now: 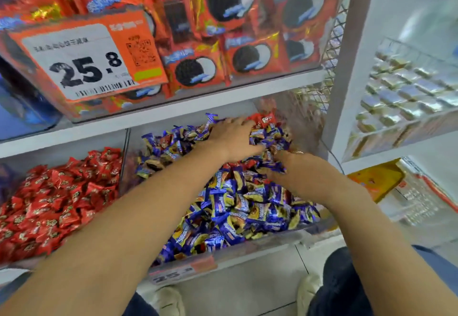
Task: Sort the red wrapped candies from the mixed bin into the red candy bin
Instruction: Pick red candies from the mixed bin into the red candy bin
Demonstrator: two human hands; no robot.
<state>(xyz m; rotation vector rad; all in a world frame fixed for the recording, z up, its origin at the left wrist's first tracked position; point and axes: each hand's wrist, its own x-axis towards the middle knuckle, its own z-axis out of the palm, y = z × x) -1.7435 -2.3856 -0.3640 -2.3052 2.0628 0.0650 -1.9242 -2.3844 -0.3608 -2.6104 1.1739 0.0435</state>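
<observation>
1. Candies in blue wrappers (233,206) fill the mixed bin (260,246) on the lower shelf (62,137), with a few red candies (263,119) showing at the bin's far edge and among the blue ones near the middle.
2. Left hand (233,134) lies palm down on the pile toward the far side of the mixed bin, fingers spread and pushed in among the wrappers; whether it holds one I cannot tell.
3. Right hand (287,167) sits just beside it, nearer the bin's right wall, fingers dug into the candies and hidden; its grip cannot be made out.
4. Red candy bin (124,162) stands just left of the mixed bin on the same shelf, heaped with red wrapped candies (54,199).
5. Upper shelf carries a clear box of orange cookie packs (223,28) with a price tag (84,60) reading 25.8 on its front.
6. Smaller price label (173,274), blurred, sits on the front edge of the mixed bin.
7. Pale shoes (171,301) show on the floor below.
</observation>
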